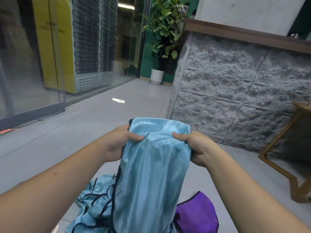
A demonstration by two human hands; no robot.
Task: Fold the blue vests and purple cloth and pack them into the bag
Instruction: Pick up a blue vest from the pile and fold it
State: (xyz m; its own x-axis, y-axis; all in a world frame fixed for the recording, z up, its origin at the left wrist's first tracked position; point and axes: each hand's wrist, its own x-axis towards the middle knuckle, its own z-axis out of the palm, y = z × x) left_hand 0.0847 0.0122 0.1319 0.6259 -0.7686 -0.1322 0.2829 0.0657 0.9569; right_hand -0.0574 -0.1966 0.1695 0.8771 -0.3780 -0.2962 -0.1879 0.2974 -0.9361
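Observation:
I hold a light blue mesh vest (151,165) up in front of me, doubled over at the top and hanging down. My left hand (121,142) grips its left edge and my right hand (195,147) grips its right edge, thumbs on the near side. On the floor below lie more blue vests (94,202) with dark trim, crumpled in a heap. A purple cloth (196,214) with a black edge lies to the right of the heap. No bag is in view.
A grey tiled floor (84,132) stretches ahead. A stone-textured counter (235,91) stands at the right, with a wooden chair frame (282,148) beside it. A potted plant (161,47) stands at the back. Glass walls (33,64) run along the left.

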